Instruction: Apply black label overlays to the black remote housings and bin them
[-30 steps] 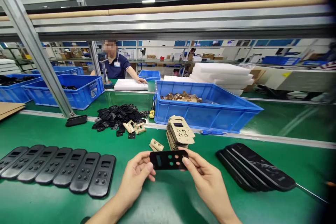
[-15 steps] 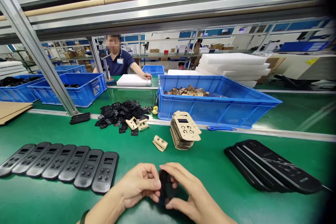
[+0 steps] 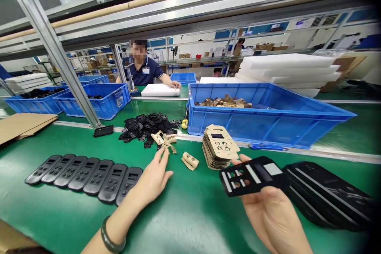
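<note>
My right hand (image 3: 268, 206) grips a thin black panel (image 3: 253, 175) with round holes, a window and white strips, tilted above the table. My left hand (image 3: 154, 174) reaches forward with fingers stretched out, its fingertips at some peeled tan paper scraps (image 3: 163, 139) beside a pile of small black parts (image 3: 143, 127). A curled tan piece (image 3: 189, 160) lies between my hands. Behind the panel stands a stack of tan cut-out sheets (image 3: 220, 147). Several black remote-like housings (image 3: 111, 180) lie in a row at left.
Black long panels (image 3: 327, 194) are stacked at right. A large blue bin (image 3: 262, 127) with brown pieces stands behind the tan stack, a blue cutter (image 3: 268, 147) before it. A person (image 3: 149, 71) sits across the table. A metal post (image 3: 59, 51) rises at left.
My hands have parted. The left has moved forward to the tan scraps; the right has carried the black panel rightward and turned it to show its strips. The view has shifted.
</note>
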A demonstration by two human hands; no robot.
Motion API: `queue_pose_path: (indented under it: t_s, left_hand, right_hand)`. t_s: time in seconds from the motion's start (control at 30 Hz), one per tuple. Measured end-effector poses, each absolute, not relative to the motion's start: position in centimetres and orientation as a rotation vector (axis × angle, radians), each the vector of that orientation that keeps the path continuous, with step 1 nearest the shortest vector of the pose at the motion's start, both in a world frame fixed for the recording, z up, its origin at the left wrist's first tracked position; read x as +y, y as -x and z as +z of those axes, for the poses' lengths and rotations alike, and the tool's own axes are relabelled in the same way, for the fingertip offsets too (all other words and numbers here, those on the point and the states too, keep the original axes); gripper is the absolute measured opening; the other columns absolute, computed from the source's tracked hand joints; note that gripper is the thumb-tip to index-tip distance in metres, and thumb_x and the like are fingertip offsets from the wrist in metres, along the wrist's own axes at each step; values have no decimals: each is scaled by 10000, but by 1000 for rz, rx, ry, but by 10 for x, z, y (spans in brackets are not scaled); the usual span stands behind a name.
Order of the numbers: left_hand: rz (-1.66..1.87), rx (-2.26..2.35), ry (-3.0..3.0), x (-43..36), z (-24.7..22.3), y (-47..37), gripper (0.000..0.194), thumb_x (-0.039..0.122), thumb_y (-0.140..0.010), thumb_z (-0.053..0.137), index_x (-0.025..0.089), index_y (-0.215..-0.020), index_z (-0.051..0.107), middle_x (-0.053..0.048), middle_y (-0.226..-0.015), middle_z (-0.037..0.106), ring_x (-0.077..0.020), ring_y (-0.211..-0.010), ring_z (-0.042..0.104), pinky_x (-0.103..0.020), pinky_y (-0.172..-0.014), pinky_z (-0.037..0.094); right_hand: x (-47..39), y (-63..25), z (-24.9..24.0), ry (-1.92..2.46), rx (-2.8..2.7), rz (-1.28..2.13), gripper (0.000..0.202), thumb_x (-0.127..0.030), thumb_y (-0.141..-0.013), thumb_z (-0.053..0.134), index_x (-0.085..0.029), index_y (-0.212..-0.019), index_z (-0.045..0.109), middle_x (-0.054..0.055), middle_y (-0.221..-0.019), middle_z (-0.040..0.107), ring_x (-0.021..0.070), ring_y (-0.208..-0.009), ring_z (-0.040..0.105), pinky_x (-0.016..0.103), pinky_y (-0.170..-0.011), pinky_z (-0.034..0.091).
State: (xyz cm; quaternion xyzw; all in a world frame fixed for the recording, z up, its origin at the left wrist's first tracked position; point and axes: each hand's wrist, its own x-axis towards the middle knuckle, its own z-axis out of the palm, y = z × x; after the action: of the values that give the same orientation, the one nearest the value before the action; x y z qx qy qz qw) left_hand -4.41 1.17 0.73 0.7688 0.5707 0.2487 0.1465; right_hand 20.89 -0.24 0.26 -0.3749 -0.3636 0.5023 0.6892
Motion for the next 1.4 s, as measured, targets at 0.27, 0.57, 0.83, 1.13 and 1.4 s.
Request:
queue_pose_path:
  t_s: [0.27, 0.57, 0.83, 1.13, 1.4]
  left_hand:
    - [-155, 2275, -2212, -47, 13, 81, 517, 299, -788, 621, 118, -1268, 556, -261, -1260, 535, -458, -1204, 441, -569, -951, 370]
    - [642, 1626, -1876, -44, 11, 30, 900, 257, -667, 673, 217, -1454, 238, -124, -1240, 441, -273, -1019, 545, -412, -925, 424]
    - [975, 813, -930, -16, -2, -7, 561, 231, -739, 702, 144, -1264, 523, -123, -1158, 628, -244, -1089, 557, -351, -974, 378]
    - [1021, 763, -464, -22, -17, -7, 370, 178, -793, 674, 124, -1150, 594, -117, -1019, 686, -173, -865, 638, -314, -842, 466]
    - [968, 679, -434, -26, -8, -11, 380, 136, -875, 517, 115, -1253, 543, -151, -1093, 667, -209, -947, 629, -358, -882, 450]
  right_hand:
    - [-12, -196, -11, 868, -925, 1237, 610, -633, -634, 711, -259, -1112, 651, 110, -1198, 638, 290, -1082, 583, 265, -673, 558]
    - [-27, -185, -7, 721, -793, 1581, 666, -753, -638, 585, -298, -1123, 609, 35, -928, 635, 157, -686, 548, 236, -564, 486]
    - [-24, -190, -7, 627, -772, 1696, 600, -757, -730, 474, -203, -865, 659, 12, -794, 531, 110, -598, 401, 206, -528, 411]
    - [-19, -180, -7, 881, -723, 1717, 446, -492, -812, 640, -335, -1210, 515, -49, -696, 476, 59, -484, 341, 122, -387, 336]
    - [-19, -175, -17, 1117, -1220, 1426, 469, -490, -819, 602, -275, -1221, 494, -75, -684, 416, 38, -351, 415, 167, -313, 380]
